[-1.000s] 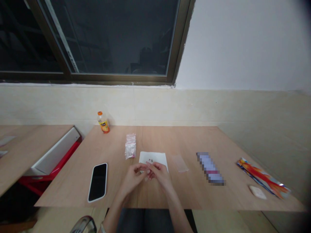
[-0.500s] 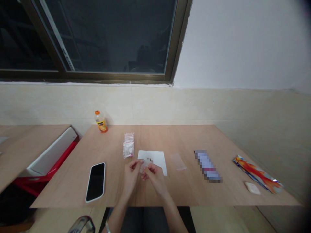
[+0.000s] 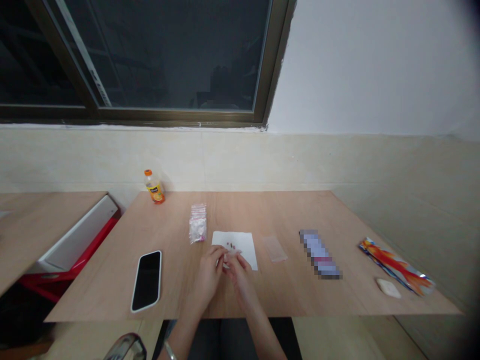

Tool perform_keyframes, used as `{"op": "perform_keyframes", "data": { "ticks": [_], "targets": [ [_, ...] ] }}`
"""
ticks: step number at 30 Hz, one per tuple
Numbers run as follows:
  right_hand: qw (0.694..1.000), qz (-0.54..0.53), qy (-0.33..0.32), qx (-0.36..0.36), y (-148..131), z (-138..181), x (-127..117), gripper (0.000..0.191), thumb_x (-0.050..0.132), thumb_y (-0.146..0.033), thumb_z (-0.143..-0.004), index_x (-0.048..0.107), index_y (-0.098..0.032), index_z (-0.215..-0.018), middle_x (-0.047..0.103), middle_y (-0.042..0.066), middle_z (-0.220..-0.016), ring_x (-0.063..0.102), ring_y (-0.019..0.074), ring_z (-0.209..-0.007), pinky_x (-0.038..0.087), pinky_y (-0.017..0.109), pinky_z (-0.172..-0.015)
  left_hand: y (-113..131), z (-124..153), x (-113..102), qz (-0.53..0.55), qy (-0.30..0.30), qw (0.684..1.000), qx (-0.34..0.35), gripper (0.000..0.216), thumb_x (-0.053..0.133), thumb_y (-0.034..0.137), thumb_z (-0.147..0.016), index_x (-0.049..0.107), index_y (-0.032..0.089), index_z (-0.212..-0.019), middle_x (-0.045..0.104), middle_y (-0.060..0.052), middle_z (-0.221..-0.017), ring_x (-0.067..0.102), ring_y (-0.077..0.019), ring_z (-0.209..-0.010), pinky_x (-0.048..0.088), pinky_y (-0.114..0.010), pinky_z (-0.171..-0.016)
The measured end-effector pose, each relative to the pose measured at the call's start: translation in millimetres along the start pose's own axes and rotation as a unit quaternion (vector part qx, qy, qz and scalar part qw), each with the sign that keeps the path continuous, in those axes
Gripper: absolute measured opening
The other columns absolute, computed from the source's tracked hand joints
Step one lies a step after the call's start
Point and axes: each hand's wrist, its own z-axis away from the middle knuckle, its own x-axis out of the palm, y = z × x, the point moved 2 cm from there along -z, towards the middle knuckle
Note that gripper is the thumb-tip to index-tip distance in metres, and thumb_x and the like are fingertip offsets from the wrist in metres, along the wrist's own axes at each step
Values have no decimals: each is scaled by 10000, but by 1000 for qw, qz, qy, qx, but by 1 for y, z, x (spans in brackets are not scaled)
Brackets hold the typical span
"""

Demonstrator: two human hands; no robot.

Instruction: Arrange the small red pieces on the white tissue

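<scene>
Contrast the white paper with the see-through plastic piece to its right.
The white paper is opaque, while wood shows through the plastic piece. The paper looks larger than the plastic piece. Small dark bits lie on the paper, and the left hand and right hand hide part of it; the plastic piece is in full view. Both lie flat on the table.

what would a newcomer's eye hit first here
Probably the orange-capped clear plastic bottle at the far left of the brown wooden table, or the red-orange foil packet on its right. Centrally, the bare left hand and right hand meet over a white paper sheet.
</scene>
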Motion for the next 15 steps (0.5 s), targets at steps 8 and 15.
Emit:
{"op": "perform_keyframes", "data": {
  "ticks": [8, 15],
  "targets": [
    [990, -136, 10, 31, -9, -2, 5, 165, 674, -328, -656, 686, -223, -783, 706, 38, -911, 645, 193, -859, 523, 304, -767, -3, 1, 5, -46, -17, 999, 9, 371, 478, 86, -771, 679, 218, -1052, 665, -90, -1092, 608, -219, -1018, 486, -384, -903],
    [977, -159, -69, 126, -26, -19, -1, 391, 593, -523, -743, 686, -145, -780, 713, 105, -841, 659, 208, -862, 535, 293, -729, 12, 5, 8, -47, -12, 997, 63, 304, 502, 97, -780, 713, 224, -958, 678, -87, -1049, 612, -218, -1008, 498, -381, -886]
  ]
}}
